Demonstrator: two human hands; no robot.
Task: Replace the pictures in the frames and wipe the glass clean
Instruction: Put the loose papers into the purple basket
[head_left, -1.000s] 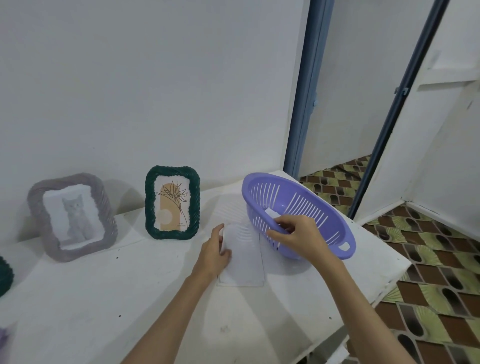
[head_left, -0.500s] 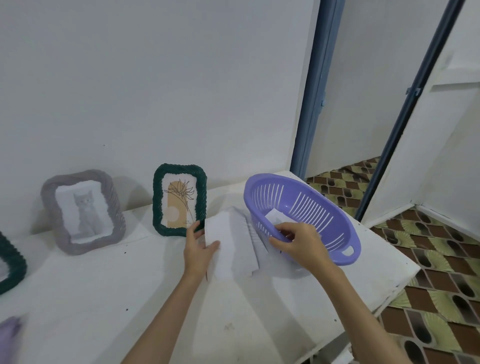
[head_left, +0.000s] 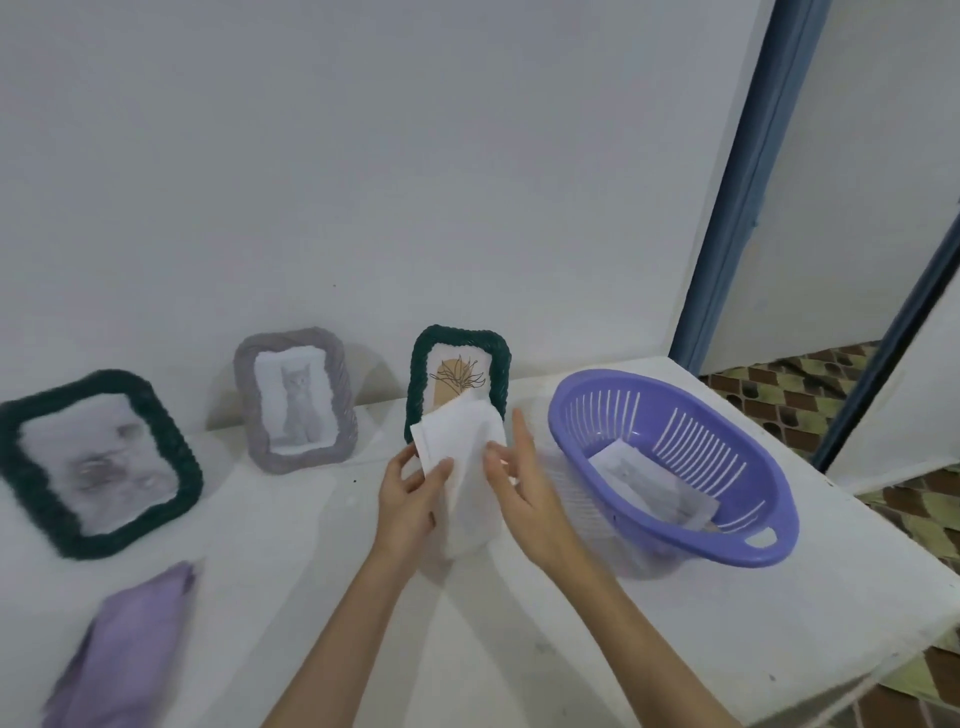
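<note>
Both hands meet over the middle of the white table (head_left: 675, 649), holding a small stack of white paper sheets (head_left: 462, 441) lifted off the surface. The left hand (head_left: 410, 499) pinches the stack at its lower left edge, thumb on the face of the top sheet and fingers behind. The right hand (head_left: 519, 493) lies against the stack's right edge with fingers nearly straight and the thumb touching the paper; whether it actually grips cannot be told. The top corner of the stack overlaps the lower part of a dark green frame (head_left: 460, 374), which stands upright against the wall at 12 o'clock from the hands and shows a plant drawing on a tan arch. At 10 o'clock from the hands stands a grey frame (head_left: 296, 400) with a picture of a grey kitten, leaning against the wall. Farther out at 9 o'clock, a second, larger green frame (head_left: 98, 462) leans back; its picture is too blurred to read. At 3 o'clock from the hands sits a purple slotted basket (head_left: 753, 535), tilted, with a loose print (head_left: 649, 483) lying inside it, the print showing a faint grey animal. At 8 o'clock, near the table's front edge, lies a folded lilac cloth (head_left: 124, 654), blurred, well apart from both hands.
</note>
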